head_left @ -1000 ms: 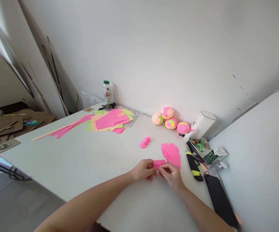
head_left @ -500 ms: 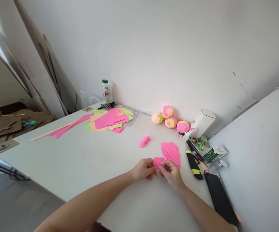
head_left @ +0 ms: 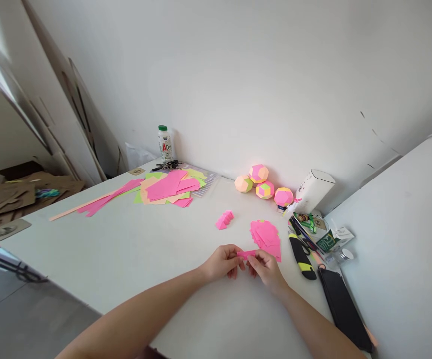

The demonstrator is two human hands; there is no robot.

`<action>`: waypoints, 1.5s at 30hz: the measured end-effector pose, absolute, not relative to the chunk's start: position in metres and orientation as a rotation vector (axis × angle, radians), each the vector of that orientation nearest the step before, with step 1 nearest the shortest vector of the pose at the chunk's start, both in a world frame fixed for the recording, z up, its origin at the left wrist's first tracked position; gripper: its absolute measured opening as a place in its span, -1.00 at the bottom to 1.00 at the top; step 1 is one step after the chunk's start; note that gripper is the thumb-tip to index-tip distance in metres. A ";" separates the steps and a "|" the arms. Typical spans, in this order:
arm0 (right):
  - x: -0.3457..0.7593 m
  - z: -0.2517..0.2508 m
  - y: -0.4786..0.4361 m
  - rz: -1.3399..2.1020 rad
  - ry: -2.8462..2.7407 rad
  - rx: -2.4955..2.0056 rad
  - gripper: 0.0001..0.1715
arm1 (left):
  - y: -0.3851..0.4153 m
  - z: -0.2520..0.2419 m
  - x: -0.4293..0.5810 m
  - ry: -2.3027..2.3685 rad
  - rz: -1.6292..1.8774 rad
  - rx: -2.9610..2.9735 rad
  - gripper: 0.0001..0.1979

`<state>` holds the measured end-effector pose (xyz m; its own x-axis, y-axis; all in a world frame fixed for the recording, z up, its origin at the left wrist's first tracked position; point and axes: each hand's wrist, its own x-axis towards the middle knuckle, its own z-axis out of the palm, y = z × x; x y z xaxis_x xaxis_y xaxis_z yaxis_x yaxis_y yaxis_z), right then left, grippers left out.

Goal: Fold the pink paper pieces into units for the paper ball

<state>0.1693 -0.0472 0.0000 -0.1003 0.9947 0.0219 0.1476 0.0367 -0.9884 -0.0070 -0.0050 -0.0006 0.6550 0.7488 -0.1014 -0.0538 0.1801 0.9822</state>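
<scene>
Between my two hands is a small piece of pink paper (head_left: 246,255), seen as a narrow folded strip. My left hand (head_left: 223,262) pinches its left end, and my right hand (head_left: 264,265) pinches the right end. Just beyond my right hand lies a pile of flat pink paper pieces (head_left: 265,234). A small cluster of folded pink paper units (head_left: 224,220) rests on the table above my left hand. Farther back, by the wall, sit several multicoloured paper balls (head_left: 258,173) in pink, peach, yellow and green.
On the white table (head_left: 126,249) lie coloured paper sheets (head_left: 171,185) and long paper strips (head_left: 105,200). A green-capped bottle (head_left: 165,143) stands behind them. To the right are a white box (head_left: 315,189), a black-and-yellow cutter (head_left: 302,256) and a black case (head_left: 345,306).
The pink paper in my fingers showed a broad rectangular face before; now it is a narrow strip, folded over or tilted. Both hands stay in nearly the same place.
</scene>
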 end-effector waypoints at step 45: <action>0.168 -0.010 -0.050 1.274 -1.392 -1.219 -0.92 | -0.009 0.003 0.009 0.768 0.461 1.394 -0.92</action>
